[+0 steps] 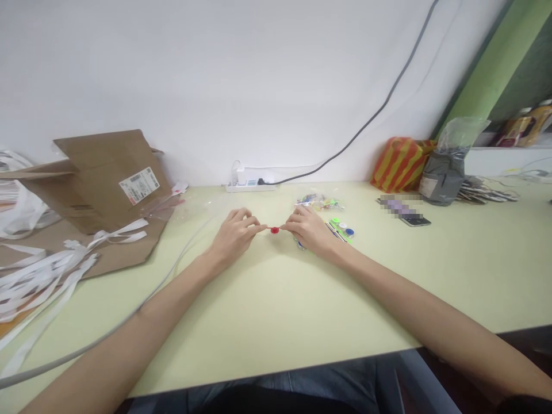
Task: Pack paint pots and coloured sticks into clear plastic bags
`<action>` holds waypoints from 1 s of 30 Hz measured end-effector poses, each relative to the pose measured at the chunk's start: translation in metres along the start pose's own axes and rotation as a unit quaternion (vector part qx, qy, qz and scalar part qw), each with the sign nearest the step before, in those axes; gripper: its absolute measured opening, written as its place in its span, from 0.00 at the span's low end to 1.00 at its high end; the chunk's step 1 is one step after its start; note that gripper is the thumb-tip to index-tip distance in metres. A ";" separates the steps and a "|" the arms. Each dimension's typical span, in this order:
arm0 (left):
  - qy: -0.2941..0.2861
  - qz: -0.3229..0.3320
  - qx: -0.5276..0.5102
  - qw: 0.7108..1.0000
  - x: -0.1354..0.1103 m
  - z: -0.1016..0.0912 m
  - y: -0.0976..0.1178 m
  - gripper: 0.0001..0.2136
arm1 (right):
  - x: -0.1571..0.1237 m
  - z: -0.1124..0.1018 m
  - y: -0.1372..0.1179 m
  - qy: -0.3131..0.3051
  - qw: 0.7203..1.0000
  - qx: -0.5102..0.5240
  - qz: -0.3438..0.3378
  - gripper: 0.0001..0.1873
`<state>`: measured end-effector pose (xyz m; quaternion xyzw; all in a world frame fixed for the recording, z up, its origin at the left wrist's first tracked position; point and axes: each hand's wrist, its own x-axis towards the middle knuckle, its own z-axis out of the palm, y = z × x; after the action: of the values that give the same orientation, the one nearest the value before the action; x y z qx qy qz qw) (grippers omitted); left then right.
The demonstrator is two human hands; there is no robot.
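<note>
Disc (275,230) between left hand (235,233) and right hand (308,227) over desk (276,322); cardboard box (97,184) left; phone (414,218) right.

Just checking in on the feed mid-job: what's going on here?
A person holds a small red disc on a thin red strip between the fingers of the left hand and the right hand, above a pale green table. Beyond the right hand lie a clear bag of colourful small parts and some green and blue plastic pieces. Brown cardboard and white strips sit to the left.
</note>
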<state>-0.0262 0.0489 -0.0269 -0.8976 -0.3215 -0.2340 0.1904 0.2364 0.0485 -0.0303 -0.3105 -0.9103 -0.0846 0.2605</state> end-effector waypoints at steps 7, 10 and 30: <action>0.003 -0.003 0.023 1.000 -0.002 0.006 0.001 0.15 | 0.000 0.005 0.003 -0.014 1.000 -0.006 0.018 0.22; 0.026 -0.055 0.067 0.996 -0.003 0.004 -0.002 0.13 | -0.001 0.005 0.001 -0.015 0.999 -0.035 0.009 0.24; -0.090 -0.028 0.051 0.994 0.001 0.004 0.001 0.16 | -0.009 -0.012 0.012 -0.001 0.994 -0.049 0.100 0.14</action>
<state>-0.0237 0.0507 -0.0300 -0.8949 -0.3735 -0.1408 0.1995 0.2545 0.0492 -0.0253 -0.4126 -0.8695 -0.1022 0.2514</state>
